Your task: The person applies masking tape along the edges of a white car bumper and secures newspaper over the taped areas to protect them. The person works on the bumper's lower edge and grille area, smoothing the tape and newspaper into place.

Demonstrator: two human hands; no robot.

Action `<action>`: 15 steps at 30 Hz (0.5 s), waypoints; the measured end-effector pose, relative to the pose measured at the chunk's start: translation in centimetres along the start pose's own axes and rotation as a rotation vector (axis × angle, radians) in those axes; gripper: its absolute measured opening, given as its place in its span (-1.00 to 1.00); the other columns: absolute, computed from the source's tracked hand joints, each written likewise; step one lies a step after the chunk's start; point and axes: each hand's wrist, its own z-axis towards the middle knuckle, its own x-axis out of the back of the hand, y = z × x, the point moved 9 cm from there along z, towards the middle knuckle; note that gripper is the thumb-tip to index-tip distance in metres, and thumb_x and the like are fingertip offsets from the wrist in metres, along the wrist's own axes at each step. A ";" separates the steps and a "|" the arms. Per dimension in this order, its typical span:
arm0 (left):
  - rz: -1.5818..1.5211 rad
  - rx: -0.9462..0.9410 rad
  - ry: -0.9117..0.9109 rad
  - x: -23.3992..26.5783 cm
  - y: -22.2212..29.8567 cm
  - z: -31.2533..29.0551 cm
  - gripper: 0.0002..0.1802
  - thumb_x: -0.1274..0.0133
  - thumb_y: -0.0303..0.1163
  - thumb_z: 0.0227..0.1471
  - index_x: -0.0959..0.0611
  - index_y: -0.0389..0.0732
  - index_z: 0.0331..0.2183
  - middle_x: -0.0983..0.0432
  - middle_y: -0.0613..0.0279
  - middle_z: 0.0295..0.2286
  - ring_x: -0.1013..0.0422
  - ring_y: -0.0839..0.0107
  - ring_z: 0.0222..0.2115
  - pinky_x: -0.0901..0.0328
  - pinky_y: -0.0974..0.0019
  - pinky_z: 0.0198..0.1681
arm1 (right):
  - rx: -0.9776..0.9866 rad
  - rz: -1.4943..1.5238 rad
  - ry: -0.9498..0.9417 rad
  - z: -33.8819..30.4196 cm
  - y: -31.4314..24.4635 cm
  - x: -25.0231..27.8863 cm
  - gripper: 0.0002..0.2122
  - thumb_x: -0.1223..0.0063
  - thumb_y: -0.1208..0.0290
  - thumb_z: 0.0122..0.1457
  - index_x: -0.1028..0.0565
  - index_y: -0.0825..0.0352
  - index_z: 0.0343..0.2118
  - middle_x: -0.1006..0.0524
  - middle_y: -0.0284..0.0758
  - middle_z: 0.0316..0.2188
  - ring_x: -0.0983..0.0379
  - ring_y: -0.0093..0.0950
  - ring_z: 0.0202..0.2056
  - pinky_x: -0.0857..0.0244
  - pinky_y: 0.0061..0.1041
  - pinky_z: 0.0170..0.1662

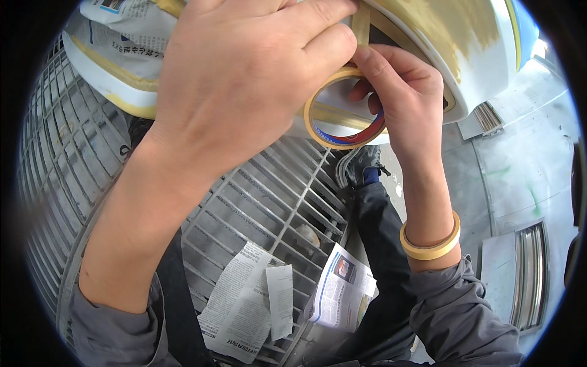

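My right hand point(403, 85) grips a roll of yellow masking tape point(310, 116) with a blue and red inner ring, thumb on top and fingers through the core. From the roll a tape strip point(361, 27) runs up along a dark gap in a white curved panel point(498, 61), smeared with tan patches. Over that panel is my left hand point(244, 73), its back toward me. Its closed thumb and index finger lie against the strip's left side; the other fingertips are hidden or out of frame. A second masking tape roll point(431, 248) circles my right wrist like a bracelet.
Crumpled newspaper point(137, 33) covers part of the white body at upper left, beside yellow-taped edging. Below is a metal floor grating point(263, 189). Torn newspaper pieces point(241, 303) and a folded printed sheet point(342, 290) lie between my legs. A grey floor point(513, 165) extends at right.
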 end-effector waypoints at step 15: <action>0.039 -0.039 0.079 -1.0 0.3 -1.4 -0.76 -0.21 -0.30 -0.10 -0.78 -0.08 -0.30 -0.73 0.40 -0.10 -0.36 0.46 -0.42 -0.11 0.28 -0.35 | -0.028 -0.009 -0.009 0.0 -0.2 0.1 -0.77 -0.29 0.35 0.31 -0.75 0.46 -0.19 -0.69 -0.37 -0.46 -0.58 -0.62 -0.47 -0.45 -0.63 -0.35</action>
